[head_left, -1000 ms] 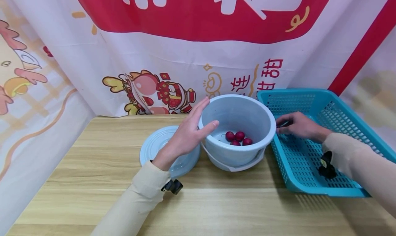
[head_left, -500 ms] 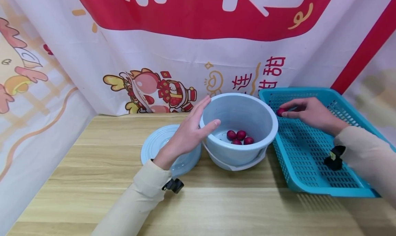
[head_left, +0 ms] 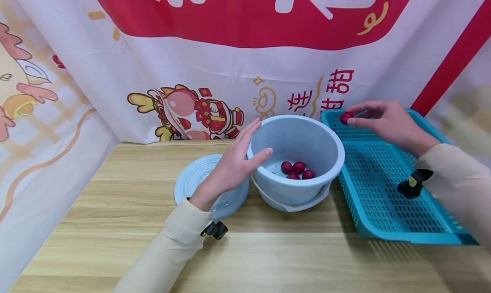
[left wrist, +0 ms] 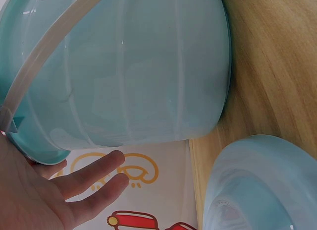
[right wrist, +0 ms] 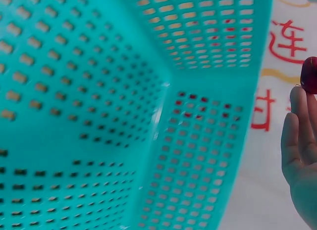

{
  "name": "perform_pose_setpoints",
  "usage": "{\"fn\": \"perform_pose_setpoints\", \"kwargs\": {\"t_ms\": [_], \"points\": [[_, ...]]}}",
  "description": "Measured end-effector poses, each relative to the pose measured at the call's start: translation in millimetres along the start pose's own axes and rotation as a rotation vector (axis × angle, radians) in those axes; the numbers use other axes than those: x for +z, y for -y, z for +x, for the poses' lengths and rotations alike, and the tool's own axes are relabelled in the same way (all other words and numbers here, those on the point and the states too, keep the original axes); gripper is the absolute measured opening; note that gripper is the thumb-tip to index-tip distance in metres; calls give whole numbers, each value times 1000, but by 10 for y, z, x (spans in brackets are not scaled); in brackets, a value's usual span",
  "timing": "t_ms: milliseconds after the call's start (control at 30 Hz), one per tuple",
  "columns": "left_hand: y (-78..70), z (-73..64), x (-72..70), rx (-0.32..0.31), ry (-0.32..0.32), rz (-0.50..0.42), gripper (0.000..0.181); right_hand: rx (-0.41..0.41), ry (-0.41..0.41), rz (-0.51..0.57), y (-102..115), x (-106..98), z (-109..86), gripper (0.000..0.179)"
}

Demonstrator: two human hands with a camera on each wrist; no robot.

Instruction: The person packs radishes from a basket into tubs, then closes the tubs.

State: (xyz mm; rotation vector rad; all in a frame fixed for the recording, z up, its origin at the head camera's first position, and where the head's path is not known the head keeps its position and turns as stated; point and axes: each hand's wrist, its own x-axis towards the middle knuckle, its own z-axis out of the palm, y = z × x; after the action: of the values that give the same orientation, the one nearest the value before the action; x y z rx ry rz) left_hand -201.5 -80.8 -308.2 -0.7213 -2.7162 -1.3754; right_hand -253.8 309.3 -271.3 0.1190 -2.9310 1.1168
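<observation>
My right hand (head_left: 391, 124) pinches a small round dark-red radish (head_left: 346, 117) between thumb and fingertips, above the far left part of the teal basket (head_left: 383, 235). In the right wrist view, the radish (right wrist: 310, 75) shows at the right edge, held at the fingertips, with a thin tail. A light blue bucket (head_left: 293, 195) stands left of the basket, with several like radishes (head_left: 297, 170) on its bottom. My left hand (head_left: 234, 165) rests at the bucket's left rim, fingers straight along the outside and thumb over the opening. In the left wrist view, straight fingers (left wrist: 94, 178) show beside the bucket (left wrist: 124, 66).
A round light blue lid (head_left: 192, 180) lies on the wooden table (head_left: 115, 224), partly under my left forearm. The bucket's handle (head_left: 307, 205) hangs down at its front. A printed cloth (head_left: 215, 71) hangs behind the table.
My right hand has risen from low inside the basket towards its far edge, bringing the radish up into sight. The left hand keeps its place at the bucket.
</observation>
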Motion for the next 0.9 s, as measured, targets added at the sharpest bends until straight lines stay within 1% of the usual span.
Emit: {"fn": "perform_pose_setpoints", "kwargs": {"t_ms": [167,400,700,900], "points": [[-1,0,-2,4,0,-2,80,-33,-30,15,187,9,-23,74],[2,-1,-4,6,-1,1,81,-96,-44,56,476,101,-67,65],[-2,-5,-8,13,0,7,81,-255,-33,69,755,290,-101,52],[-2,-3,-9,10,2,2,81,-319,-31,50,871,403,-87,48]]}}
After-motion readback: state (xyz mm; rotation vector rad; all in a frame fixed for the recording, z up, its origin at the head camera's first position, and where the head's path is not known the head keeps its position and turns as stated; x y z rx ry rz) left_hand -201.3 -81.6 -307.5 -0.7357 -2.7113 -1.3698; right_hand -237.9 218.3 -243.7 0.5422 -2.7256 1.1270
